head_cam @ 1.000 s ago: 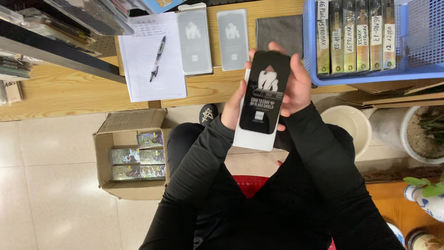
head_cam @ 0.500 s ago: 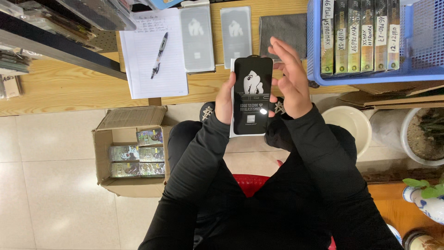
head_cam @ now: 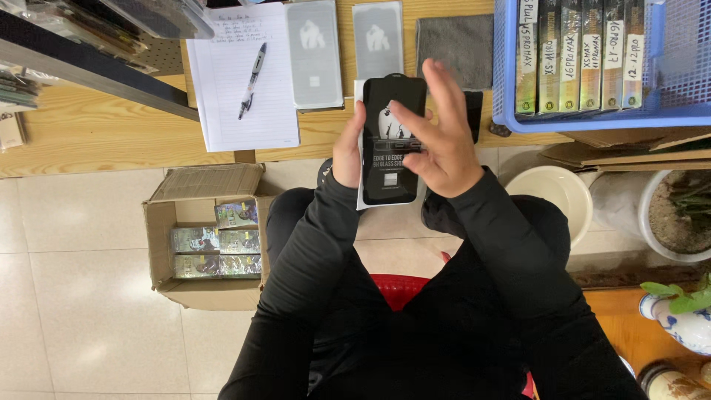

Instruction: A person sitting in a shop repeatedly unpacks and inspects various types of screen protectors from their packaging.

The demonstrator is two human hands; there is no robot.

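Note:
A flat black screen protector sheet [head_cam: 390, 141] with white print and a white backing is held upright over my lap. My left hand [head_cam: 348, 148] grips its left edge. My right hand [head_cam: 438, 137] lies across its right side, fingers spread and fingertips touching the black face. Both arms wear black sleeves. On the wooden desk [head_cam: 111, 137] beyond lie two grey sheets of the same kind [head_cam: 314, 52] and a grey cloth [head_cam: 455, 41].
A lined notepad [head_cam: 241, 78] with a pen [head_cam: 252, 80] sits on the desk. A blue crate [head_cam: 607, 115] holds several slim boxes at top right. An open cardboard box [head_cam: 204, 233] with packets stands on the tiled floor at left. Pots and a white bowl [head_cam: 555, 196] are at right.
The black sheet has moved up and away from my lap toward the desk edge. My right hand came from behind the sheet to the front, fingers now spread over its face.

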